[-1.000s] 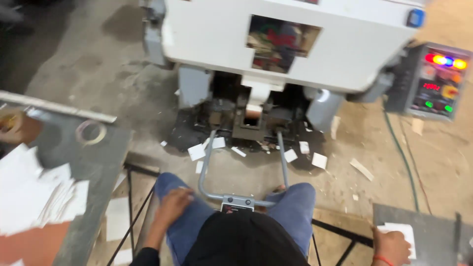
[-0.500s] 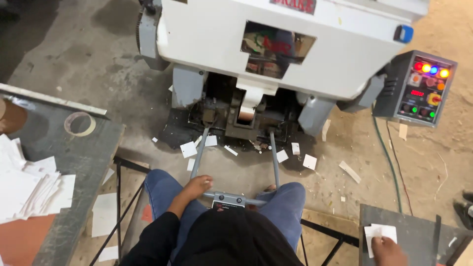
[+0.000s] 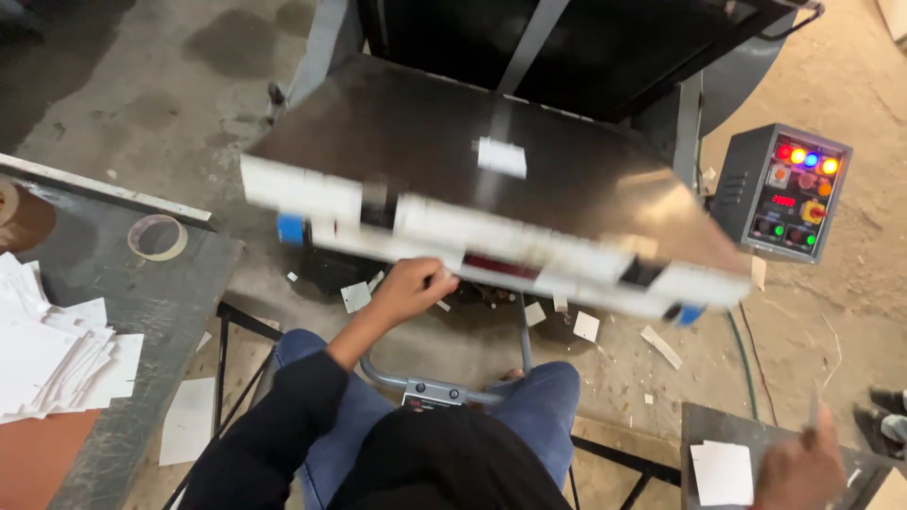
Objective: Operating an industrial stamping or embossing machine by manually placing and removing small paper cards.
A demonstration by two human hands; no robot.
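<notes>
In the head view, the left hand [image 3: 408, 286] reaches up to the near edge of the platen [image 3: 453, 142], a dark, shiny metal plate tilted toward the person, blurred along its white front strip, with a small white card [image 3: 501, 158] lying near its middle; the fingers [image 3: 436, 278] are curled at that edge, though I cannot tell whether they grip it. The right hand [image 3: 798, 467], blurred at the lower right, hovers at the right surface [image 3: 709, 425] just beside a white sheet [image 3: 723, 472], and its fingers are too smeared to judge. A paper stack [image 3: 52, 354] lies at the left edge of the left surface [image 3: 142, 312], and a control box [image 3: 782, 192] with coloured lights stands right of the platen.
</notes>
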